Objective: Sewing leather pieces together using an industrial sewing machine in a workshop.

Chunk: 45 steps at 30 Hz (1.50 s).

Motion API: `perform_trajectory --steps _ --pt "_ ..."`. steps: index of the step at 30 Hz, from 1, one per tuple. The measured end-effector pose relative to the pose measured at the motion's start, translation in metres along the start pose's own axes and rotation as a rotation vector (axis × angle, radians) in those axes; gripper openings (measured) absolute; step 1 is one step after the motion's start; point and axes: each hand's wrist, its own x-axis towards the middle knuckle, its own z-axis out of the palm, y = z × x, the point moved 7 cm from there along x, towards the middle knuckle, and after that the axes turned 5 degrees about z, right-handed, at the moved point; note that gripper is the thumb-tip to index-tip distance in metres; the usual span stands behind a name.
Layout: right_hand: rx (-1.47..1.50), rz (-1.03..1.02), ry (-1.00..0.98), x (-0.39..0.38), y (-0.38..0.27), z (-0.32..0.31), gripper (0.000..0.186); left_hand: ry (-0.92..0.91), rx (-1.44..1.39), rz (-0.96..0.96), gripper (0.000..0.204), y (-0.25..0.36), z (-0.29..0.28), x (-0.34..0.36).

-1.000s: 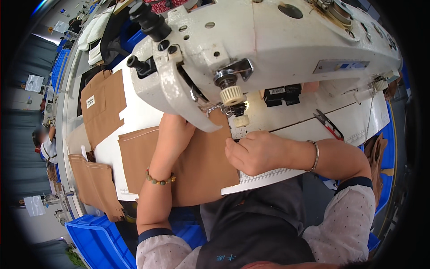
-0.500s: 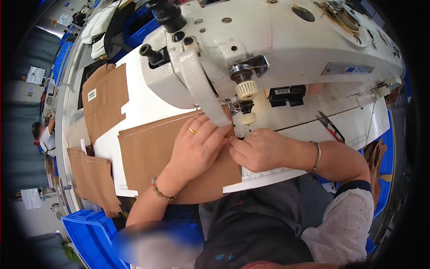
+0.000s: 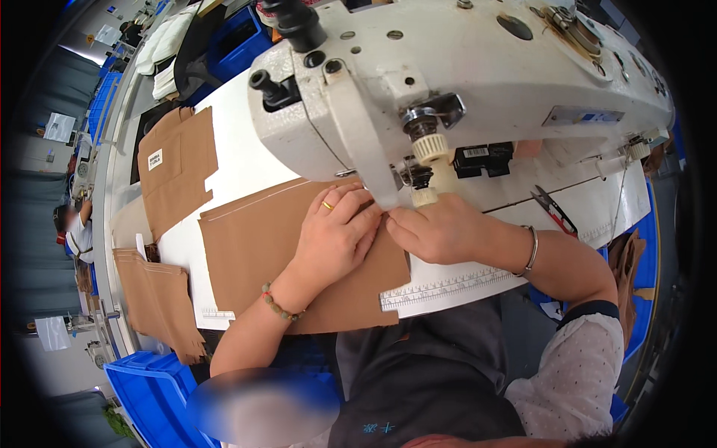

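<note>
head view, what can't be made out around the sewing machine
All in the head view:
Needle: hidden behind the curved white lever of the sewing machine
Whether the right hand pinches the brown fabric: hidden by its own curled fingers
Sewing machine's top: cut off by the upper edge

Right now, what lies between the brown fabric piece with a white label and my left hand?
The head view shows a strip of white tabletop, then the large brown fabric panel under your left hand.
</note>
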Motion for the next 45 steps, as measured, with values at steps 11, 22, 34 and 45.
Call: perform_trajectory --steps 11,22,34,45 --pt "0.114 0.121 -0.166 0.003 0.011 0.002 0.012 -0.044 -0.022 -0.016 0.024 -0.012 0.006 0.008" --pt "-0.340 0.393 -0.036 -0.042 0.079 -0.061 0.004 -0.080 0.106 -0.118 0.028 0.025 -0.016 0.013" --pt "-0.248 0.399 -0.029 -0.029 0.041 -0.077 0.016 -0.178 -1.329 -0.828 0.051 0.062 0.029 0.004" --pt "-0.275 0.324 -0.076 -0.036 0.055 -0.069 0.007 0.004 -1.520 -0.951 0.049 0.059 0.039 0.012"
